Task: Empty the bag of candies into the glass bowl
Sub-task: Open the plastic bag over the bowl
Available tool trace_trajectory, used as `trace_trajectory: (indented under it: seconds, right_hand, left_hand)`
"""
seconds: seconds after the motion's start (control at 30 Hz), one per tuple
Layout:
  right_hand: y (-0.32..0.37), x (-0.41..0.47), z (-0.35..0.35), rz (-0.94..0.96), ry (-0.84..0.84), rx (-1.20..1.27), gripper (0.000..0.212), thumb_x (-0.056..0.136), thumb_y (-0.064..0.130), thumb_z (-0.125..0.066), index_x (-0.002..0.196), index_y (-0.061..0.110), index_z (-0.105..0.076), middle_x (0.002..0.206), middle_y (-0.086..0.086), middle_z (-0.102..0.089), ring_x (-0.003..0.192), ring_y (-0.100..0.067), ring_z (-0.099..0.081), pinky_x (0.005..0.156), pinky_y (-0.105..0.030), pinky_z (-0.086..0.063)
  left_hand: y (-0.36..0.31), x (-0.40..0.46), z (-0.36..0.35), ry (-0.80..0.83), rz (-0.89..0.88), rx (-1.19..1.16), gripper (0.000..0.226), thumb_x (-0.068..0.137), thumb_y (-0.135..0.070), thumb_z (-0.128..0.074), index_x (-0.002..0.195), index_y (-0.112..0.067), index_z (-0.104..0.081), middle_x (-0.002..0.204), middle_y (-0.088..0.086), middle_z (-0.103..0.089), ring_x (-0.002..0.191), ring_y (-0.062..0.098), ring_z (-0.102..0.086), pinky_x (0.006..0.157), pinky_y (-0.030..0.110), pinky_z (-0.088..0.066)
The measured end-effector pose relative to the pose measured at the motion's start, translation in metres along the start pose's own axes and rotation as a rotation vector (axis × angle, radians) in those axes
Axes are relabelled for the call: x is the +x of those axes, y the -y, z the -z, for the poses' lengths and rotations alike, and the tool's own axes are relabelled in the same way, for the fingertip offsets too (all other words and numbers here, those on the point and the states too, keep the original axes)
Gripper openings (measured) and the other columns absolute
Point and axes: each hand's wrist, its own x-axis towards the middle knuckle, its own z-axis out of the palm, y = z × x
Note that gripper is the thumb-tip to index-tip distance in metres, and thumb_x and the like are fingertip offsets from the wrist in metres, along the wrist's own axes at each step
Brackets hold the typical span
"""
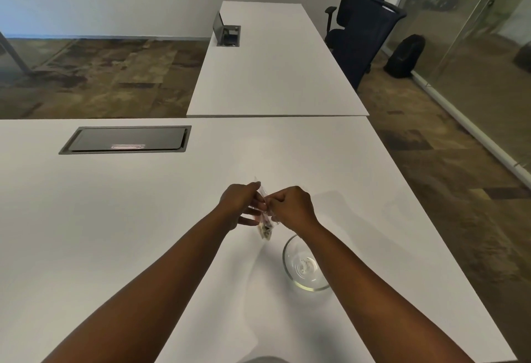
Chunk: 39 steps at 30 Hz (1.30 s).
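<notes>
Candy bag [265, 220] was held above the white surface [143, 219], just beyond the glass bowl [304, 267], pinched in the closed grip of left hand [240, 200] and right hand [293, 204].

White table [330, 161] bare ahead and left of hands. Glass bowl [301, 265] stands under right forearm, mouth partly covered by it. Flush cable hatch [126, 139] far left, well apart. Chairs [365, 32] beyond second table.
</notes>
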Motion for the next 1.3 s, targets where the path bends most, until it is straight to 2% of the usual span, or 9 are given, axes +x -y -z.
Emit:
trace_trajectory:
  seconds: [0.2,0.3,0.4,0.63,0.77,0.93,1.07,1.13,1.3]
  right_hand:
    - [-0.002,0.006,-0.001,-0.089,-0.032,0.149,0.015,0.082,0.016,-0.066,0.086,0.008,-0.078,0.087,-0.018,-0.076,0.071,-0.023,-0.064,0.082,-0.044,-0.058]
    - [-0.001,0.006,-0.001,-0.109,-0.039,0.141,0.015,0.079,0.013,-0.065,0.08,0.005,-0.078,0.082,-0.021,-0.075,0.067,-0.023,-0.061,0.079,-0.043,-0.057]
    - [-0.002,0.008,0.0,-0.132,-0.034,0.172,0.014,0.077,0.012,-0.065,0.08,0.007,-0.078,0.07,-0.01,-0.069,0.066,-0.022,-0.061,0.074,-0.035,-0.057]
    - [-0.007,0.009,0.003,-0.176,0.015,0.298,0.008,0.073,0.01,-0.076,0.08,0.006,-0.077,0.083,-0.011,-0.073,0.075,-0.021,-0.064,0.081,-0.037,-0.057]
    - [-0.008,0.01,0.009,-0.242,0.134,0.535,0.017,0.073,0.007,-0.078,0.063,0.012,-0.064,0.071,-0.007,-0.065,0.065,-0.02,-0.063,0.062,-0.027,-0.056]
    - [-0.007,0.006,0.01,-0.273,0.127,0.613,0.016,0.08,0.008,-0.072,0.093,-0.001,-0.07,0.075,-0.009,-0.067,0.06,-0.019,-0.065,0.049,-0.02,-0.051]
    - [-0.01,0.005,0.009,-0.278,0.117,0.621,0.003,0.083,0.005,-0.068,0.081,0.003,-0.07,0.072,-0.008,-0.065,0.059,-0.018,-0.063,0.051,-0.021,-0.049]
    - [-0.012,0.006,0.008,-0.29,0.141,0.649,0.014,0.084,0.005,-0.067,0.07,0.01,-0.066,0.071,-0.007,-0.065,0.061,-0.018,-0.063,0.054,-0.023,-0.05]
    - [-0.015,0.007,0.011,-0.346,0.212,0.79,0.014,0.087,0.009,-0.063,0.074,0.011,-0.067,0.057,0.0,-0.069,0.054,-0.011,-0.064,0.053,-0.018,-0.052]
  left_hand:
    - [0.004,0.005,0.0,0.007,-0.028,0.043,0.031,0.086,-0.035,-0.062,0.069,-0.009,-0.061,0.066,0.006,-0.065,0.061,0.018,-0.063,0.046,0.022,-0.053]
    - [0.007,0.007,-0.001,0.012,-0.037,0.056,0.03,0.084,-0.034,-0.064,0.066,-0.011,-0.06,0.065,0.006,-0.065,0.06,0.018,-0.064,0.048,0.023,-0.054]
    - [0.009,0.009,-0.002,0.019,-0.048,0.043,0.03,0.085,-0.033,-0.064,0.065,-0.011,-0.059,0.065,0.006,-0.065,0.06,0.018,-0.064,0.046,0.022,-0.054]
    - [0.014,0.011,0.001,0.133,-0.095,-0.031,0.024,0.088,-0.029,-0.061,0.071,-0.011,-0.06,0.075,0.007,-0.068,0.065,0.015,-0.068,0.05,0.022,-0.057]
    - [0.015,0.01,0.002,0.155,-0.117,-0.053,0.022,0.092,-0.021,-0.054,0.072,-0.016,-0.06,0.074,0.004,-0.068,0.062,0.012,-0.068,0.051,0.02,-0.055]
    - [0.015,0.009,-0.004,0.169,-0.151,-0.017,0.027,0.095,-0.017,-0.048,0.07,-0.016,-0.056,0.071,0.004,-0.061,0.064,0.014,-0.062,0.056,0.019,-0.054]
    - [0.017,0.01,-0.008,0.172,-0.146,-0.037,0.028,0.096,-0.017,-0.046,0.069,-0.015,-0.052,0.071,0.005,-0.057,0.066,0.014,-0.058,0.065,0.024,-0.05]
    - [0.02,0.011,-0.009,0.176,-0.136,-0.057,0.029,0.096,-0.018,-0.046,0.068,-0.016,-0.052,0.07,0.003,-0.058,0.067,0.013,-0.058,0.07,0.025,-0.049]
    - [0.022,0.014,-0.009,0.231,-0.114,-0.132,0.027,0.096,-0.019,-0.046,0.07,-0.018,-0.054,0.069,-0.001,-0.058,0.071,0.012,-0.058,0.077,0.028,-0.048]
